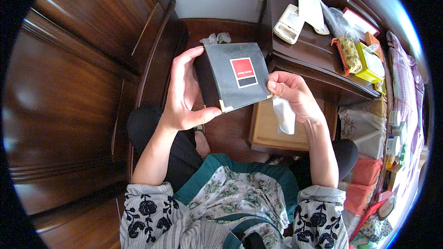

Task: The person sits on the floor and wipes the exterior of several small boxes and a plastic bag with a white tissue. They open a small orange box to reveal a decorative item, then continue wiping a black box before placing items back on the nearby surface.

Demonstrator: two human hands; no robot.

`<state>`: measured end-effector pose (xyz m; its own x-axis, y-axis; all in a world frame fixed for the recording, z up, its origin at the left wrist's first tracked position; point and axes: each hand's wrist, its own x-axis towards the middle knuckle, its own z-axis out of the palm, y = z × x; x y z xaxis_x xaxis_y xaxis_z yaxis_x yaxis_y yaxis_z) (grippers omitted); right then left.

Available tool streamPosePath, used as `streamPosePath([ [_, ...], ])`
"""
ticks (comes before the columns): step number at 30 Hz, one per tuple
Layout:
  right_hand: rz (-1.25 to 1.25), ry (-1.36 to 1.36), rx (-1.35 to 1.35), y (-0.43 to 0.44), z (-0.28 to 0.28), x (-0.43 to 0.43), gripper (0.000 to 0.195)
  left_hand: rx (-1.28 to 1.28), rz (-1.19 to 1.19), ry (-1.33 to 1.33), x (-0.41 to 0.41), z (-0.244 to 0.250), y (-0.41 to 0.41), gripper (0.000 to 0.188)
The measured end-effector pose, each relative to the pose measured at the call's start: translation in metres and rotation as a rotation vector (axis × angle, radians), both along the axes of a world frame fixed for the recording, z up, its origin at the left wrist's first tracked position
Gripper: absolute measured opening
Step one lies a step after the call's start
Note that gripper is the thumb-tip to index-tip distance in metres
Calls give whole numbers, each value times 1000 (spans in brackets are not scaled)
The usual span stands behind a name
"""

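My left hand (185, 93) grips a black Pierre Cardin box (238, 93) by its left side, with the thumb at the lower left corner and the fingers at the upper left edge. The box is tilted, and its top bears a red and black square and metal corner pieces. My right hand (292, 91) pinches a white tissue or cloth (284, 116) against the box's right edge. The cloth hangs down below the fingers. Whether the box is closed all round cannot be seen.
An open wooden drawer (273, 128) juts out below the dark cabinet (277, 53) at right. On the cabinet lie a cream plastic device (289, 22), a patterned pouch (349, 55) and a yellow tissue box (370, 64). Crumpled tissues (223, 37) lie beyond the box. A wooden wardrobe (76, 76) stands at left.
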<state>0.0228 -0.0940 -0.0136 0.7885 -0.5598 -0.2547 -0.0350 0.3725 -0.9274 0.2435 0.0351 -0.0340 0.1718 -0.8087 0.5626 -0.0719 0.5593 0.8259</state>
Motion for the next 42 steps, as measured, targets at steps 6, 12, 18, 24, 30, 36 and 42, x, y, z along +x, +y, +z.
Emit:
streamPosePath([
  [6, -57, 46, -138, 13, 9, 7, 17, -10, -4, -32, -3, 0, 7, 102],
  [12, -138, -10, -172, 14, -5, 10, 20, -5, 14, -59, -8, -1, 6, 107],
  [18, -177, -75, -66, 9, -14, 9, 15, -169, 97, -81, -12, -4, -2, 106],
  [24, -138, -148, 26, 11, -10, 7, 13, -98, 107, -10, -8, -9, 4, 103],
  [30, -112, -242, -146, 14, 5, 4, 24, 155, 108, 375, -10, 2, 12, 94],
  [36, -205, -105, -248, 16, 10, 7, 28, 145, -337, 918, -2, -11, 20, 57],
  [42, -221, -82, -242, 18, 6, 9, 24, 225, -366, 1016, -7, -16, 21, 57],
])
